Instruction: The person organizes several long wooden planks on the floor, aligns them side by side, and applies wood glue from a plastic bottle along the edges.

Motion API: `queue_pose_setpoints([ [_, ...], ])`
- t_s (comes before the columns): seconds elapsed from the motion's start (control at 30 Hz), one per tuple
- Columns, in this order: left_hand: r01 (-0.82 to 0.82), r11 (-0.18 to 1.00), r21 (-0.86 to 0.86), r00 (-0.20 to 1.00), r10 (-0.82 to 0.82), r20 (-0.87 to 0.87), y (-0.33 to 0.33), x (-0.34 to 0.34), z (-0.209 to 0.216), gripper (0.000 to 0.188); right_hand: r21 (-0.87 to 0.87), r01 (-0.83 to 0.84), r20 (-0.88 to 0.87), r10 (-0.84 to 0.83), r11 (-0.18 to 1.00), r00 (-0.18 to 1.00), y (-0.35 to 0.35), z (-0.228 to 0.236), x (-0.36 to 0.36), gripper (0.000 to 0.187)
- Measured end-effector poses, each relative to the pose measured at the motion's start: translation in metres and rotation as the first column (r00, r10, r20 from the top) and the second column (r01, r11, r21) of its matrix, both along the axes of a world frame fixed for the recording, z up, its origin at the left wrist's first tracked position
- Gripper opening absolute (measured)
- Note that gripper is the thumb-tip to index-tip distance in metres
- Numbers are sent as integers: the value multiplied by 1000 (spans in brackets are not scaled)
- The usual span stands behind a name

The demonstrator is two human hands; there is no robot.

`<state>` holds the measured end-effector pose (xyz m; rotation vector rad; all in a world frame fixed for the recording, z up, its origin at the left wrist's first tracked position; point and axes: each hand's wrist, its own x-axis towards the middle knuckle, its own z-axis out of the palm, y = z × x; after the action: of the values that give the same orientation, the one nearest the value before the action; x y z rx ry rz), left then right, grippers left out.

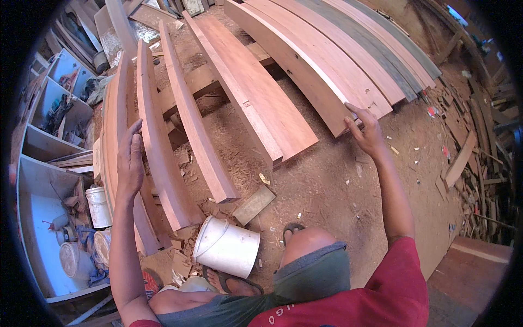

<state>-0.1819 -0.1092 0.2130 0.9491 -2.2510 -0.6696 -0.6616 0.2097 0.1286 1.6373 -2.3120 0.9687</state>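
My left hand (131, 161) is raised with its fingers stretched out together, level with the near part of a reddish wooden beam (154, 136). Whether it touches that beam or the one left of it, I cannot tell. My right hand (366, 131) has its fingers extended at the near end of a thick plank (310, 76), fingertips by its corner; contact is hard to make out. Between my hands lie a narrow beam (190, 114) and a wider, pale reddish board (261, 103). Neither hand holds anything.
Crosswise timbers (193, 82) support the boards. A white bucket (227, 248) stands by my feet beside a short wood block (255, 205). On the left is a blue-and-white open cabinet (52, 147) with tubs. Scrap wood (463, 152) is piled at right; sawdust covers the ground.
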Motion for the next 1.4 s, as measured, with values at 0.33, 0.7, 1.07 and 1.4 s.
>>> queue_pose_setpoints([
  [0.33, 9, 1000, 10, 1000, -9, 5, -3, 1, -7, 55, -13, 20, -20, -20, 1000, 1000, -6, -1, 24, 30],
  [0.7, 8, 1000, -13, 1000, -8, 12, -4, 4, -5, 54, 248, 117, -380, -14, 962, 925, 15, -26, -18, 78],
  [1.07, 0, 1000, -5, 1000, 0, 28, -2, 8, -6, 55, 22, 59, -462, -42, 998, 886, 4, -68, -34, 58],
  [1.4, -35, 999, 9, 998, 35, 44, 0, 18, -2, 58, -117, 122, -155, -139, 986, 978, -1, -33, -42, 49],
])
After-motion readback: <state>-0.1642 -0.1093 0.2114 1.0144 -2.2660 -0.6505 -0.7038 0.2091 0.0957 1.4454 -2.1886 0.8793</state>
